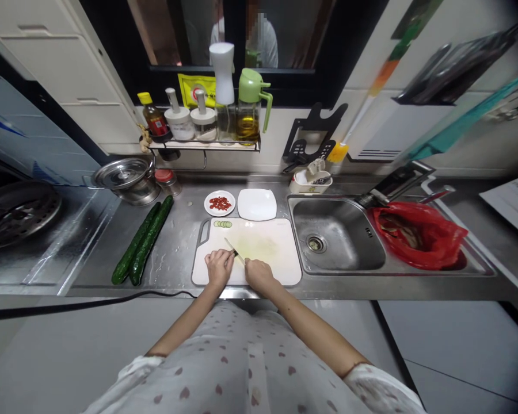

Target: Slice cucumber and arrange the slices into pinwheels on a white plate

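My right hand (259, 276) is closed around the handle of a knife (230, 244), whose narrow blade points up and left across the white cutting board (280, 270). My left hand (219, 267) rests on the board with its fingers bent over a piece of cucumber. Only a small dark green end of that piece shows beside the blade; the fingers cover the rest. A short row of cucumber slices (223, 224) lies at the board's upper left. Some small pale bits (249, 224) sit near its top edge.
Behind the board stand a plate of chopped red pieces (220, 203) and a white square plate (256, 204). Two whole cucumbers (142, 241) lie to the left, near a lidded steel pot (127, 178). At right are the sink (336, 236) and a red plastic bag (418, 236).
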Motion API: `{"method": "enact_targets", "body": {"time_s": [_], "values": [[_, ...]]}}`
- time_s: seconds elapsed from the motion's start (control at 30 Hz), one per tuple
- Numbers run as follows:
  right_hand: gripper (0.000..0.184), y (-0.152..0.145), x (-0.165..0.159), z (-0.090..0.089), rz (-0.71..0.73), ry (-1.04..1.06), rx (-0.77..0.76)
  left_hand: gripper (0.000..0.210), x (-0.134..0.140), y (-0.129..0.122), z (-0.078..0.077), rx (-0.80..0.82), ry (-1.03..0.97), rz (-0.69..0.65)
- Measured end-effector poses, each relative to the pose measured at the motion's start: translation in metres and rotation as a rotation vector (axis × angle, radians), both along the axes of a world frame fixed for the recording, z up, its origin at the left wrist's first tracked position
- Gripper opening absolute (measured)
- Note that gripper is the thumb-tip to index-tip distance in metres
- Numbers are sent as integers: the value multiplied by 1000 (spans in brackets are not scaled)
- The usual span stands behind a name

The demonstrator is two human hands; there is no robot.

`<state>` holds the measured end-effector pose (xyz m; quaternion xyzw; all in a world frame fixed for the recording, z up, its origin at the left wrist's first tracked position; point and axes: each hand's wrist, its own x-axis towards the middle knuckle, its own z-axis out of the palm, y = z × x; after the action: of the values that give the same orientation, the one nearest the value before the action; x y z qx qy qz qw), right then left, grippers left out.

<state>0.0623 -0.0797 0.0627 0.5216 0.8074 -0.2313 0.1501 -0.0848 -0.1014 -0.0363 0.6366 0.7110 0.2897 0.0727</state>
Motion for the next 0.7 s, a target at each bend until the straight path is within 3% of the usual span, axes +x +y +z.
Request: {"method": "enact_targets", "body": {"time_s": [0.7], "values": [[32,2,-5,-7,15,-6,25,19,1,0,2,6,-6,1]]}}
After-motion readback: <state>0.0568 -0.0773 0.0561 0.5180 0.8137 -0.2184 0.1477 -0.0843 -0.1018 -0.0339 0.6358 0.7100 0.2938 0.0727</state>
